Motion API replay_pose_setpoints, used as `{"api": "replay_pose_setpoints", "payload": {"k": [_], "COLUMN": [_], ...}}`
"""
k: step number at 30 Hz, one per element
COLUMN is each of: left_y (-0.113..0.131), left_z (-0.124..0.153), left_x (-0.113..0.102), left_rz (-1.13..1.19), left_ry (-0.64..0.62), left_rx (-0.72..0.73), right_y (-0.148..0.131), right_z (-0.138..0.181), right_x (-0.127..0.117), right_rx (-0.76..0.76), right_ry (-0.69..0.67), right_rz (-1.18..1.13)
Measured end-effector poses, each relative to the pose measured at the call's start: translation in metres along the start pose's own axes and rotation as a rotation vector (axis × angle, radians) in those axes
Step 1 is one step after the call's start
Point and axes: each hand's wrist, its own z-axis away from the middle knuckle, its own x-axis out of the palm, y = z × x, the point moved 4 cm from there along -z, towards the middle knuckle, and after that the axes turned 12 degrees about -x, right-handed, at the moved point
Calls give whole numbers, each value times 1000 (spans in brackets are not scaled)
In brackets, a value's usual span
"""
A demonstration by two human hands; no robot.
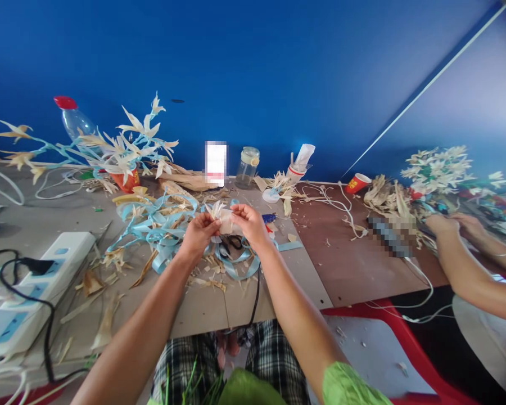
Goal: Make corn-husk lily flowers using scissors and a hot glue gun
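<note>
Over the table, my left hand (199,232) pinches the base of a small pale corn-husk flower (215,210), its petals pointing up. My right hand (251,225) grips the other end of a flat cream husk strip (226,221), which spans the gap to the flower. Both hands have their fingers closed. Beneath and left of them lies a tangle of light-blue ribbon (163,264) among husk scraps. Just past my right hand is a dark blue object (269,217), partly hidden. A black cable (257,295) runs down near my right forearm.
A white power strip (67,253) lies at left. Husk flowers on blue stems (141,129) stand in a red cup (126,181). Behind are a glowing screen (216,160), a clear jar (248,169) and a tipped red cup (357,183). At right, another person's hands (442,225) work.
</note>
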Motion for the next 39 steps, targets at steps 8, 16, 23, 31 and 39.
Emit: {"api": "replay_pose_setpoints", "payload": {"k": [8,16,23,31,39], "left_y": [6,11,8,10,15], "left_z": [3,9,8,7,11], "left_x": [-1,3,5,0,0], "left_rz": [-231,-300,-217,-178,-180], "left_ry": [145,204,137,179,199], "left_rx": [98,152,55,103,120], "right_y": [5,15,-8,-4,-6], "right_z": [3,6,9,22,29], "right_x": [-8,1,-9,16,24], "right_rx": [90,191,136,51,-22], "right_ry": [42,34,-82,-377,-347], "right_rz": [-34,-89,-323,215,522]}}
